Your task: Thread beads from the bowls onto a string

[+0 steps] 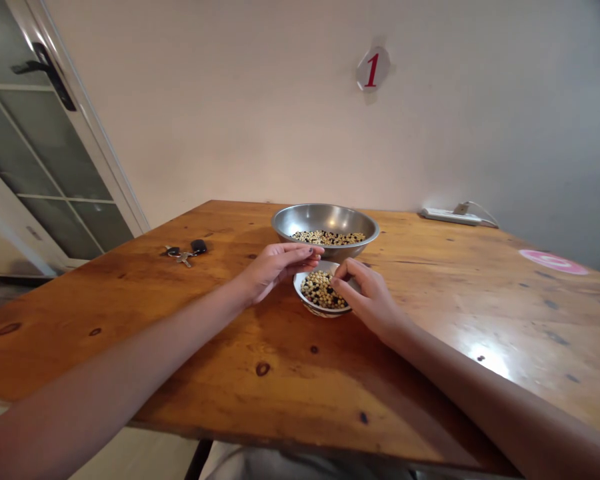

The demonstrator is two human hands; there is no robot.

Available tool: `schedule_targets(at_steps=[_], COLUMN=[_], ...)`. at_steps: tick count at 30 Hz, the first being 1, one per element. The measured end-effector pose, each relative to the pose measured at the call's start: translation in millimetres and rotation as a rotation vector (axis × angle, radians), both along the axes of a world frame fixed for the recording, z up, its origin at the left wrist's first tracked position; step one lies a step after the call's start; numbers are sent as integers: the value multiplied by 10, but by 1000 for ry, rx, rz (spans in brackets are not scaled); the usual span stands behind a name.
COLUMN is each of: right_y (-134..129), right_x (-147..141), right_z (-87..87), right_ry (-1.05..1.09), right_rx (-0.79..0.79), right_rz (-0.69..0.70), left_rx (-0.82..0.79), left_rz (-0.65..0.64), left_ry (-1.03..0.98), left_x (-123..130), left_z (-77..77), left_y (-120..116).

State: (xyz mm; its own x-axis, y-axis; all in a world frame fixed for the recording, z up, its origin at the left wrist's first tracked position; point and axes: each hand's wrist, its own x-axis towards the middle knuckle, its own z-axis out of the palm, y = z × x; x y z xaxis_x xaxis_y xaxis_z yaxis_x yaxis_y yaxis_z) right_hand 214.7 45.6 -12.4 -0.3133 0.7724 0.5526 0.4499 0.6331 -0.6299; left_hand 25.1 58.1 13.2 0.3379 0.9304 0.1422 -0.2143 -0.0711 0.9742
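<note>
A knotty wooden bench (260, 373) stands before a white wall (220, 113); far on it, a steel bowl (325, 220) sits behind a small white bowl (307, 297) of mixed beans (320, 290), the right hand (367, 300) pinching beans between its fingers, the left hand (275, 267) with fingers pressed together just beside the rim

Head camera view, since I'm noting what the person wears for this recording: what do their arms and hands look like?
The left hand, right hand, left forearm and right forearm are all bare: no sleeve, glove, watch or bracelet shows.
</note>
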Motion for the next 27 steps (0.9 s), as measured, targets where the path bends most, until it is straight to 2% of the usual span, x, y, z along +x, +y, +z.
schedule_targets(at_steps=[4, 8, 13, 15, 21, 27], right_y=[-1, 5, 11, 11, 18, 40], right_x=[3, 7, 0, -4, 0, 13], right_z=[-2, -1, 1, 2, 1, -24], right_ry=[-6, -7, 1, 9, 21, 38], right_rx=[5, 16, 43, 48, 28, -17], right_rz=[-2, -1, 5, 7, 7, 5], left_rx=[124, 353, 600, 619, 520, 619], left_rz=[57, 126, 91, 83, 90, 93], left_ry=[90, 321, 545, 557, 489, 546], left_x=[7, 20, 47, 46, 14, 23], left_z=[-4, -1, -16, -19, -5, 6], left_y=[-27, -76, -121, -131, -145, -156])
